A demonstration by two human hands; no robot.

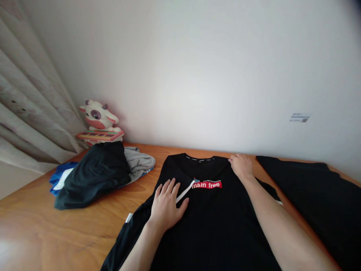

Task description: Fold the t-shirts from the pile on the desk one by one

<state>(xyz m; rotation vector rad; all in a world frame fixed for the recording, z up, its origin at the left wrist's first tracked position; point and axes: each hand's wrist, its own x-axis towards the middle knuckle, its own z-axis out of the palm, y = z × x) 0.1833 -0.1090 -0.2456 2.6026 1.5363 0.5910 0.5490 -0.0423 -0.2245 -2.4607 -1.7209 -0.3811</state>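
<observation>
- Head view: one black shirt (214,226) is laid front up on the wooden table (76,237), collar (199,161) toward the wall (197,75), between a clothes heap (96,177) and a black cloth (316,195)
- Left hand (167,205) is rested palm down on the shirt's chest, fingers spread, nothing visibly pinched; a white strip (184,192) is seen running from the gap beside the thumb to the red print (208,184)
- Right hand (241,165) is set at the far shoulder edge, fingers curled in, cloth apparently pinched there
- Straightening of the shirt is judged to be in hand; a sure hold at the shoulder and a flat chest seem called for next
- Counted: two hands, one shirt, one white strip, one red print, one black cloth at right, one cow toy (98,118), one curtain (31,90), one wall label (299,118); in the heap at least three garments, the exact number hidden
</observation>
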